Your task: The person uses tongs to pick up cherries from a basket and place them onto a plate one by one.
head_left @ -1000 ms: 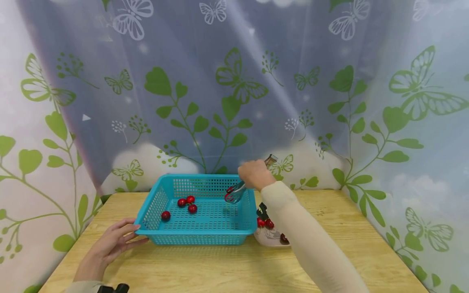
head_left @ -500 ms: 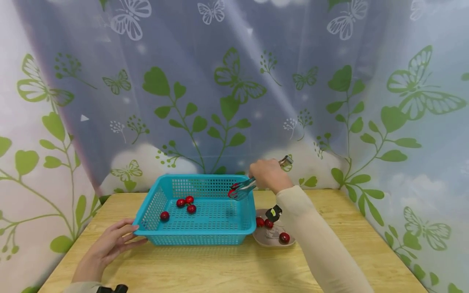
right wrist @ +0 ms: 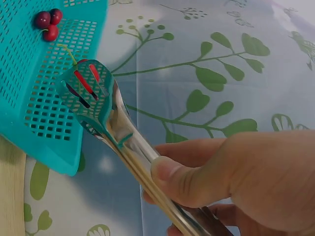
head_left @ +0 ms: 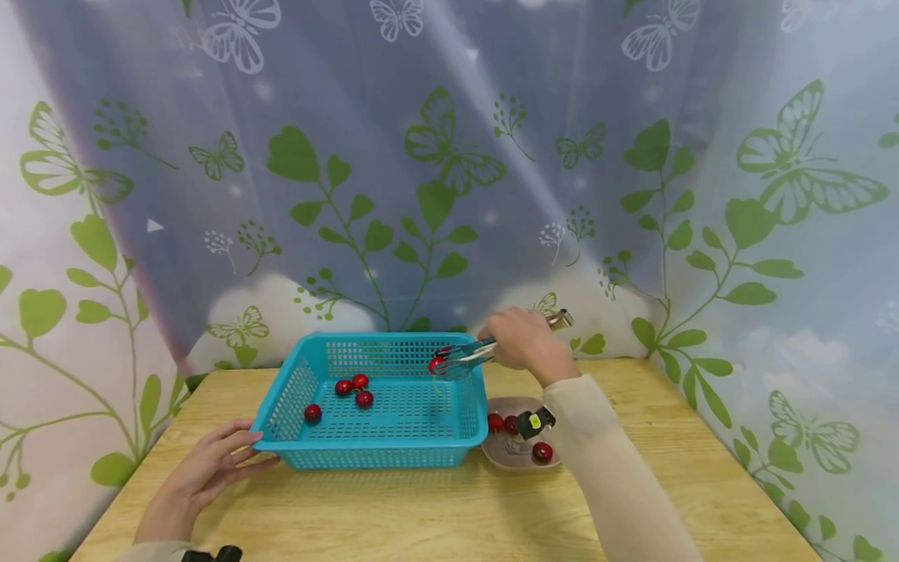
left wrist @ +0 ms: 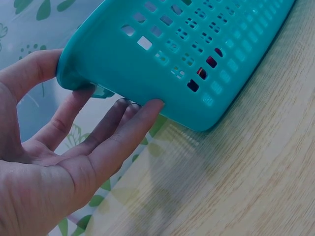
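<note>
My right hand (head_left: pixel 523 339) grips metal tongs (right wrist: pixel 142 167) with teal slotted heads, held slantwise over the right end of a blue plastic basket (head_left: pixel 372 446). A red cherry (head_left: pixel 436 366) sits between the tong heads, its green stem (right wrist: pixel 68 53) poking out in the right wrist view. On the basket floor lie a dark cherry (head_left: pixel 312 414) and a cluster of cherries (head_left: pixel 364 399) further back. My left hand (head_left: pixel 207 476) holds the near left corner; in the left wrist view one digit lies over the rim (left wrist: pixel 66 73), others under it and against the wall.
A small beige plate (head_left: pixel 516 462) with several cherries, one being a dark red cherry (head_left: pixel 541 452), stands right beside the basket on the wooden table (head_left: pixel 393 515). A patterned curtain (head_left: pixel 393 234) hangs directly behind the table.
My right hand has shifted right and the tongs have tipped flatter, their heads slightly higher with the cherry showing at the tip. More of the plate shows. My left hand stays on the corner.
</note>
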A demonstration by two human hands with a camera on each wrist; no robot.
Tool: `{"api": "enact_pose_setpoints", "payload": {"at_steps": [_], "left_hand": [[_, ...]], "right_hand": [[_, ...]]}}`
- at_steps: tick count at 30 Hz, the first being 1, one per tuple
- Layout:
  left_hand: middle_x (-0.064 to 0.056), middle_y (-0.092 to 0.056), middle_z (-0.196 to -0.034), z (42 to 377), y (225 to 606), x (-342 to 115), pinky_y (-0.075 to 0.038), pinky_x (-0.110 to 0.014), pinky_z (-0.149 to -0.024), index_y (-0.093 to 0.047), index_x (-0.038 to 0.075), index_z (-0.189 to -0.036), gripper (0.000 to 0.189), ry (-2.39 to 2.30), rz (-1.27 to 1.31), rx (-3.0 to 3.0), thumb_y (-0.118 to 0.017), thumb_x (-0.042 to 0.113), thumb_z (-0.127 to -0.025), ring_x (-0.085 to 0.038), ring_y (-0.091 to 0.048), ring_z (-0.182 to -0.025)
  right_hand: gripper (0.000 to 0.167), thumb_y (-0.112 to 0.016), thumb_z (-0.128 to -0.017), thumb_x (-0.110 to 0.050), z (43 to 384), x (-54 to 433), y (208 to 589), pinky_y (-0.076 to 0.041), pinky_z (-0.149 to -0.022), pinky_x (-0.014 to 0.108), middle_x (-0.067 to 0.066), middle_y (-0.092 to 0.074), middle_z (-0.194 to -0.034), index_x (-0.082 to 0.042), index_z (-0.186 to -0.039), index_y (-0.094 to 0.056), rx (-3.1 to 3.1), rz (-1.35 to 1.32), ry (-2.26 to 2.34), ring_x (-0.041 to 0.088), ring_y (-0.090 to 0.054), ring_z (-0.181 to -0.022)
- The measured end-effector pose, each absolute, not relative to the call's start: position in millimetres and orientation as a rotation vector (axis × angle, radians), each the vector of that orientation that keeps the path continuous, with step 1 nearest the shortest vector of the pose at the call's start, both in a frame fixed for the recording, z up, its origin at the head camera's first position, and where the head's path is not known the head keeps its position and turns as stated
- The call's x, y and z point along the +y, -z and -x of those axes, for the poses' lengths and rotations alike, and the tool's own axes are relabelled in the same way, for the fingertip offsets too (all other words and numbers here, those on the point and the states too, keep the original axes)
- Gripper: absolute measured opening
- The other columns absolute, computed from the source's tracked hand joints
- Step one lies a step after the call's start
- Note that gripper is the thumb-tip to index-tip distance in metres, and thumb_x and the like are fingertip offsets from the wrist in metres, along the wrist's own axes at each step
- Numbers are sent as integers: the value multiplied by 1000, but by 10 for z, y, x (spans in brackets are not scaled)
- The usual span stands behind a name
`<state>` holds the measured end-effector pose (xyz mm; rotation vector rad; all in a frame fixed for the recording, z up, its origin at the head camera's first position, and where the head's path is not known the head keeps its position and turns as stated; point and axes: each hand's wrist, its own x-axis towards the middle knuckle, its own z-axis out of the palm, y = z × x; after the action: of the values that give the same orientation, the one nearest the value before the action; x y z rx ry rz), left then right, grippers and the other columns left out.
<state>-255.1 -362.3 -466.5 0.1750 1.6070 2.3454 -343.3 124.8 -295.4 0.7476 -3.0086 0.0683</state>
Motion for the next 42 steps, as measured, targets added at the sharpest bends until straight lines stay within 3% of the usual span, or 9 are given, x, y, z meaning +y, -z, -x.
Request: {"api": "enact_pose_setpoints", "payload": {"at_steps": [4, 9, 20, 28, 33, 42], "left_hand": [[6, -70, -116, 2542, 4660, -3626, -61, -50, -106, -72, 21, -106, 33, -2348, -181, 1585, -45, 4, -109, -16, -73, -109], [7, -69, -116, 2545, 4652, -3617, -62, -50, -105, -72, 22, -106, 32, -2350, -151, 1616, -46, 4, -109, -15, -73, -108], [8, -68, -117, 2556, 4654, -3623, -62, -48, -105, -73, 22, -107, 32, -2336, -178, 1626, -46, 5, -109, -14, -73, -109], [8, -67, -117, 2561, 4652, -3608, -63, -49, -104, -73, 23, -104, 31, -2340, -113, 1645, -47, 5, -109, -14, -73, -107], [8, -66, -116, 2571, 4649, -3594, -62, -50, -105, -73, 23, -103, 29, -2335, -56, 1686, -49, 6, -108, -14, -73, -107], [7, -67, -116, 2557, 4654, -3602, -61, -50, -106, -73, 23, -104, 29, -2344, -78, 1660, -50, 6, -108, -15, -72, -107]], "right_hand": [[42, -62, -95, 0, 3392, 1315, 2972, -28, -45, 22, 4, -73, -129, -21, -130, -73, -2983, -738, -75, 22, -69, -95], [36, -69, -98, -12, 3336, 1431, 3003, -35, -47, 22, 7, -71, -128, -23, -133, -72, -2952, -735, -40, 28, -68, -103], [37, -72, -97, -14, 3245, 1680, 3068, -49, -56, 27, 8, -70, -128, -21, -133, -71, -2942, -718, -80, 31, -67, -111], [37, -73, -95, -11, 3184, 1890, 3120, -42, -50, 24, 8, -71, -117, -19, -132, -72, -2925, -701, -90, 28, -68, -94], [38, -72, -95, -8, 3140, 2066, 3191, -35, -51, 24, 7, -69, -106, -18, -132, -72, -2931, -656, -197, 21, -60, -81], [38, -70, -95, -6, 3084, 2294, 3273, -36, -53, 26, 8, -67, -104, -15, -133, -71, -2951, -591, -282, 22, -57, -79]]}}
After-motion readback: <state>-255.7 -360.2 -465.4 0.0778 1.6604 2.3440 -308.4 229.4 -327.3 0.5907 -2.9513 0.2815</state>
